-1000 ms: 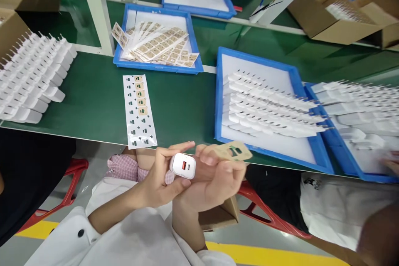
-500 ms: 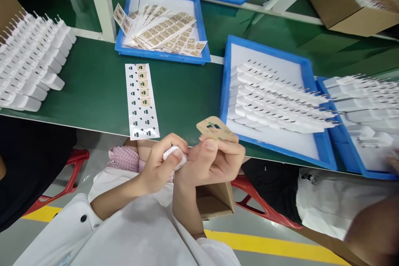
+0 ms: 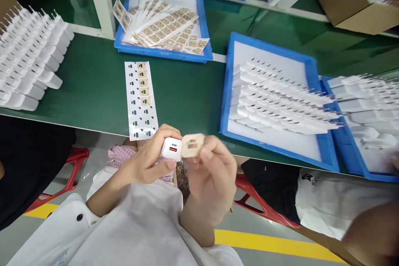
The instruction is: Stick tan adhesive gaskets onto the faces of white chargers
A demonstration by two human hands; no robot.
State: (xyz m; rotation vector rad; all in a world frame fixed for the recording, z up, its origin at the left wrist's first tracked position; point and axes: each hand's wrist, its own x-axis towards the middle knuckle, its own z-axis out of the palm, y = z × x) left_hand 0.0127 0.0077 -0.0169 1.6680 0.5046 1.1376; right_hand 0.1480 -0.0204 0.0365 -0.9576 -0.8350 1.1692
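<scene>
Leftward and down since the earlier frame, the tan sticker has come beside the white charger, lower centre; the right hand pinches it, the left hand grips the charger; tilted fingers could make it stick askew.

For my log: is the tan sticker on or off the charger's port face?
Off: the right hand holds the sticker beside the uncovered ports.

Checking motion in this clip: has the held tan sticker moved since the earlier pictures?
Yes: the tan sticker has moved left, towards the loose sheet, now beside the charger.
</scene>
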